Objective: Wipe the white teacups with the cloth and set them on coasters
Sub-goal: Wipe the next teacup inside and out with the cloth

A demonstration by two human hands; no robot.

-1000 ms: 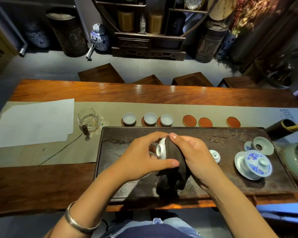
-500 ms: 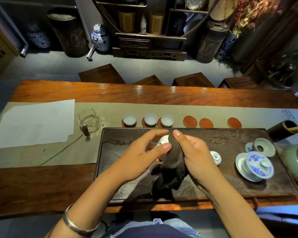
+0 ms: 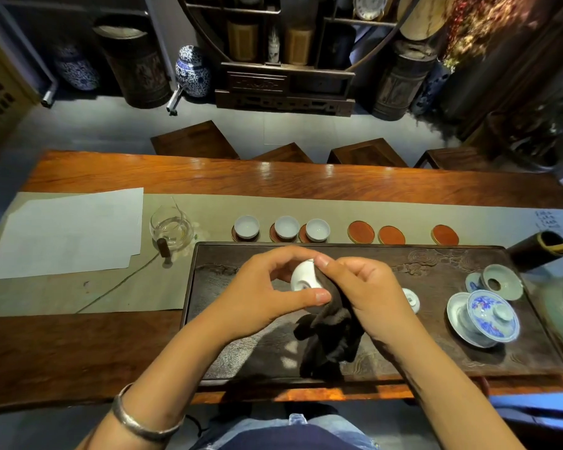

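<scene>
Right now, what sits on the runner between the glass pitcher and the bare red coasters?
Head view: three white teacups, each on its own coaster, stand between the glass pitcher and the bare coasters.

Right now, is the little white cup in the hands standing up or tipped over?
Tipped on its side. The teacup shows its round foot toward the camera, held by the left hand while the right hand presses the dark cloth against it.

1. A grey smooth floor [image 3: 111,131] lies beyond the long glossy reddish wooden table [image 3: 273,180].
2. Four dark wooden stools [image 3: 192,142] stand along the table's far edge.
3. A dark carved wooden shelf cabinet [image 3: 286,82] stands at the back.
4. A blue-and-white porcelain jar [image 3: 192,71] sits on the floor left of it, beside a dark cylindrical barrel [image 3: 134,63].
5. Ceiling light glints off the tabletop.
</scene>
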